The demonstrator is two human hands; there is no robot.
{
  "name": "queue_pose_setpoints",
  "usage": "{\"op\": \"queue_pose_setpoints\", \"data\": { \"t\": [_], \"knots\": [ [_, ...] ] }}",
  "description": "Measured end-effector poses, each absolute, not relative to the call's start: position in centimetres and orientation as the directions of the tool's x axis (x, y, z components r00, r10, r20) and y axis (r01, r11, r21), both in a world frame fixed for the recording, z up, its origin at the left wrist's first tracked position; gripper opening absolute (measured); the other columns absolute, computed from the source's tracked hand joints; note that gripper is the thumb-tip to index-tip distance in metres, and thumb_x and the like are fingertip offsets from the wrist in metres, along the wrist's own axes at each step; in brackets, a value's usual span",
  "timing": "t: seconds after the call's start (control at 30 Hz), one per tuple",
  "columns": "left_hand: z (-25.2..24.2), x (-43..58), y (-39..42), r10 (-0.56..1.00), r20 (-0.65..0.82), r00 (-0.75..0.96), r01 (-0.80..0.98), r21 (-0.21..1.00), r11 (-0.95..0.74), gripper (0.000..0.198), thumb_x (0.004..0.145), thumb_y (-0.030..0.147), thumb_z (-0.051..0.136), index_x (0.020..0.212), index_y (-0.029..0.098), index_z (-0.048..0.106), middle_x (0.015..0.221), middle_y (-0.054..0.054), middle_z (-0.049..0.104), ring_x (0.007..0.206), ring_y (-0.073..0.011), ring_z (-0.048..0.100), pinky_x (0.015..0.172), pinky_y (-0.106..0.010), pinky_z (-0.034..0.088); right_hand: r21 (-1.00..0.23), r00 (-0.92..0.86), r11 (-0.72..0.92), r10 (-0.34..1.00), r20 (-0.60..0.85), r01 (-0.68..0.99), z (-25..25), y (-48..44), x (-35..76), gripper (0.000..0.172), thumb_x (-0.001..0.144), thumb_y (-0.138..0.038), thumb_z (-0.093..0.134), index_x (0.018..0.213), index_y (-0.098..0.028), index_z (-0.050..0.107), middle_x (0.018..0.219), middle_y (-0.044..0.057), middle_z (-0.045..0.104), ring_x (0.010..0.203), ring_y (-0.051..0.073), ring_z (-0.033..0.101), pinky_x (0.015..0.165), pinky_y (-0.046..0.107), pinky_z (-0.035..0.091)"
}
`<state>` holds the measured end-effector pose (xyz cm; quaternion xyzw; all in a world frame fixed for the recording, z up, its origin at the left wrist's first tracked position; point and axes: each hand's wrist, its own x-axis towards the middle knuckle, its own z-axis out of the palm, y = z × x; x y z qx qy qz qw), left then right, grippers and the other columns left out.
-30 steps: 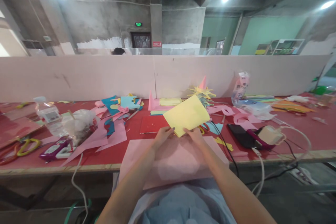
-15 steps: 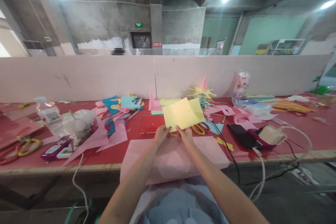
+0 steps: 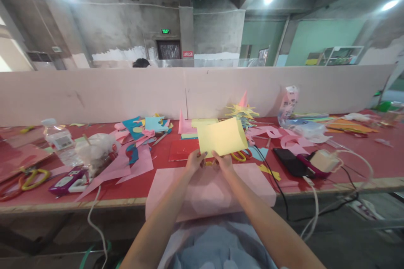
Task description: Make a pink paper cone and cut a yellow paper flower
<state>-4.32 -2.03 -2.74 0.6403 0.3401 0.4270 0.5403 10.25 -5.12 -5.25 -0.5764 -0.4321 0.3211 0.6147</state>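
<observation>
At frame centre, the left hand (image 3: 195,162) pinches the lower edge of the yellow paper (image 3: 219,136), as does the right hand (image 3: 224,163); uneven pull could crease it. Further right, the scissors (image 3: 240,157) could snag its curved right edge.

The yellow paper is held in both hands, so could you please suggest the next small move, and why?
I would probably slide the right hand rightward along the lower edge of the yellow paper, because it and the left hand grip close together, while the curved right side seems unsupported.
</observation>
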Motion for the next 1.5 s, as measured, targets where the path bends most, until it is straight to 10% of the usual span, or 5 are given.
{"op": "queue_pose_setpoints", "data": {
  "t": [0.9,1.5],
  "knots": [
    [-3.4,-4.4,-2.2,0.802,0.050,0.595,0.099,0.986,-0.134,0.049,0.075,0.054,0.050,0.058,0.009,0.061,0.048,-0.007,0.061,0.041,-0.0142,0.056,0.048,-0.027,0.045,-0.973,0.346,0.230,0.912,0.222,0.019,-6.0,-5.0,10.3,0.039,0.060,-0.052,0.070,0.047,-0.017,0.058,0.038,0.004,0.056,0.035,0.016,0.050,0.041,0.028,0.038],
    [-2.3,-4.0,-2.5,0.834,-0.029,0.550,0.151,0.986,-0.066,0.051,0.074,0.056,0.051,0.073,0.007,0.063,0.055,-0.008,0.065,0.042,-0.0129,0.056,0.045,-0.023,0.043,-0.875,0.458,0.277,0.886,0.072,-0.397,-4.1,-5.6,10.1,0.032,0.053,-0.038,0.077,0.067,-0.016,0.060,0.051,-0.001,0.059,0.043,0.010,0.050,0.039,0.022,0.039]
  ]
}}
